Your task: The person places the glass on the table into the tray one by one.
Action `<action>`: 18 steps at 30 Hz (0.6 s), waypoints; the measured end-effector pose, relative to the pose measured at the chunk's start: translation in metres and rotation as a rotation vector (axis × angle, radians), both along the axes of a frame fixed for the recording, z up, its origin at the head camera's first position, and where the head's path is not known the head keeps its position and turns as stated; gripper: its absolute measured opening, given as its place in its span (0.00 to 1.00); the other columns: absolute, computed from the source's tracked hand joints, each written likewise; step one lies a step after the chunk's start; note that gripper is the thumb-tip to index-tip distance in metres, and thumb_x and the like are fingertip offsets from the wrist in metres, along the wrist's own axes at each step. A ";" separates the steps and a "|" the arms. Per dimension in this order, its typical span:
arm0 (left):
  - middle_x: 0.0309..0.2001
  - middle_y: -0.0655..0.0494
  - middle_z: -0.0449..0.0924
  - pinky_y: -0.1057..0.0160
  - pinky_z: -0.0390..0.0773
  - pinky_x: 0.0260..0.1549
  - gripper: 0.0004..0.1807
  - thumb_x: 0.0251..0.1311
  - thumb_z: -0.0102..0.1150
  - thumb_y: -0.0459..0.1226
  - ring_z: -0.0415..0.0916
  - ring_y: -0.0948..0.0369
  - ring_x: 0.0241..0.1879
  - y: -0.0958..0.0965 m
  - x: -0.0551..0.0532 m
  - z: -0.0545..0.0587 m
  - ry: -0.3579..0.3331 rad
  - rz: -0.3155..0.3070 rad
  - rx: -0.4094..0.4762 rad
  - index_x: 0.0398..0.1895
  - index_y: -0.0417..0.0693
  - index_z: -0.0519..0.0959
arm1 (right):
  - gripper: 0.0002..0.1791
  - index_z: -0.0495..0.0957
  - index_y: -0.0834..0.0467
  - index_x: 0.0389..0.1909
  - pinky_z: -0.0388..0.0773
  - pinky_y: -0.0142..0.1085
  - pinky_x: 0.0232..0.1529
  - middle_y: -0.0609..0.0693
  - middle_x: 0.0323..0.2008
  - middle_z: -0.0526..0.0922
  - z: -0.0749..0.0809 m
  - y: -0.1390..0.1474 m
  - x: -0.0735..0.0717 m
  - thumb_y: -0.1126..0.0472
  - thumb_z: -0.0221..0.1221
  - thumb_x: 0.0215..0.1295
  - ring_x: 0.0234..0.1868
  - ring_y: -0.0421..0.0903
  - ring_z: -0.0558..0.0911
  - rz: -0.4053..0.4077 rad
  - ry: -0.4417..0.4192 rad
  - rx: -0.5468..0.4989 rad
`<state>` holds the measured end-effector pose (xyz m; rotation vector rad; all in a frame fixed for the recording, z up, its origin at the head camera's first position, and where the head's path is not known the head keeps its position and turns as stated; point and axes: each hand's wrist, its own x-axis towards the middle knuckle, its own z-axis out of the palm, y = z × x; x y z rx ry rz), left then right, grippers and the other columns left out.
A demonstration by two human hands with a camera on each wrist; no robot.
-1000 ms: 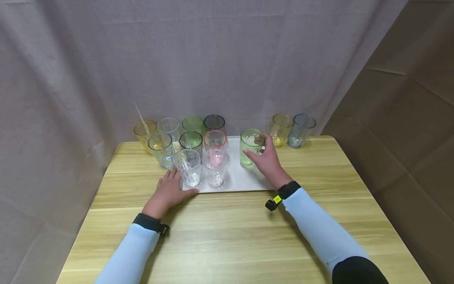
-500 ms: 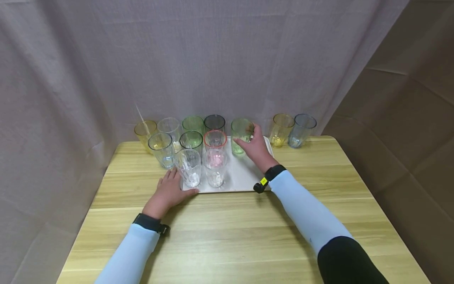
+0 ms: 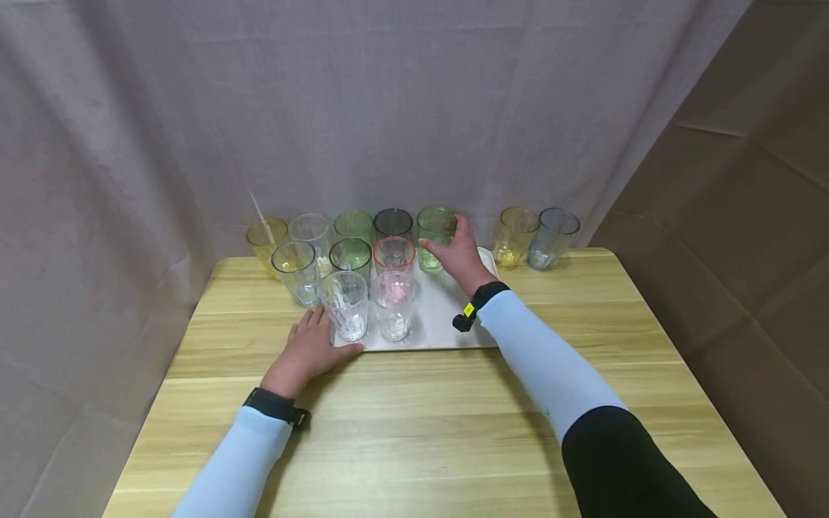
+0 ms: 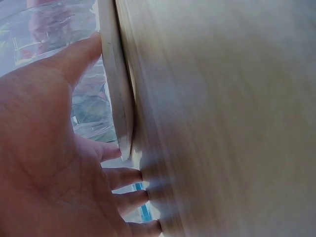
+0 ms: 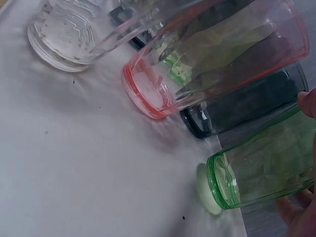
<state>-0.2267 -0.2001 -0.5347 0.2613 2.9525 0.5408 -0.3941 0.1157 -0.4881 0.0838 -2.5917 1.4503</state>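
Observation:
My right hand (image 3: 461, 253) grips a light green glass (image 3: 430, 241) between thumb and fingers, upright at the far edge of the white tray (image 3: 447, 316). In the right wrist view the base of this green glass (image 5: 269, 160) is close over the tray surface, beside a dark grey glass (image 5: 252, 103). A pink glass (image 5: 148, 91) stands nearer on the tray. At the tray's front left corner rests my left hand (image 3: 309, 352), fingers spread and thumb along the front edge. The left wrist view shows this thumb (image 4: 74, 59) against the tray rim (image 4: 118, 94).
Several clear, green and dark glasses fill the tray's left half, including a clear glass (image 3: 393, 309) at the front. Left of the tray stand a yellow glass (image 3: 264, 244) with a thin stick and a bluish glass (image 3: 296, 277). A yellow glass (image 3: 514, 241) and a blue glass (image 3: 550, 241) stand right.
My right hand has carried the green glass back and slightly left, from the tray's middle to its far edge beside the dark glass. The left hand stays at the corner.

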 end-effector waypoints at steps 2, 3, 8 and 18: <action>0.81 0.31 0.44 0.28 0.49 0.71 0.68 0.57 0.57 0.74 0.41 0.34 0.77 0.000 -0.001 0.000 -0.005 0.002 -0.001 0.83 0.31 0.50 | 0.55 0.52 0.59 0.78 0.65 0.48 0.73 0.60 0.73 0.61 -0.002 -0.001 -0.002 0.39 0.70 0.61 0.74 0.54 0.63 -0.005 0.004 0.012; 0.81 0.31 0.44 0.29 0.49 0.72 0.68 0.57 0.57 0.74 0.41 0.34 0.78 0.000 -0.001 0.000 -0.007 0.003 -0.002 0.83 0.31 0.49 | 0.55 0.52 0.59 0.78 0.64 0.48 0.73 0.60 0.73 0.61 -0.003 -0.001 -0.003 0.40 0.70 0.61 0.74 0.53 0.62 -0.006 0.002 0.016; 0.81 0.30 0.45 0.27 0.50 0.71 0.68 0.56 0.58 0.74 0.42 0.33 0.77 0.000 0.000 0.001 -0.001 0.000 0.011 0.82 0.31 0.51 | 0.53 0.53 0.59 0.77 0.62 0.47 0.75 0.60 0.73 0.61 -0.007 -0.003 -0.003 0.41 0.71 0.61 0.74 0.52 0.62 0.004 0.007 0.015; 0.81 0.32 0.45 0.29 0.50 0.72 0.68 0.56 0.57 0.74 0.41 0.34 0.78 0.000 0.000 0.001 -0.011 0.005 0.009 0.83 0.32 0.51 | 0.56 0.50 0.59 0.80 0.61 0.48 0.75 0.60 0.75 0.59 -0.010 -0.002 -0.006 0.39 0.70 0.62 0.76 0.53 0.60 0.009 -0.009 0.026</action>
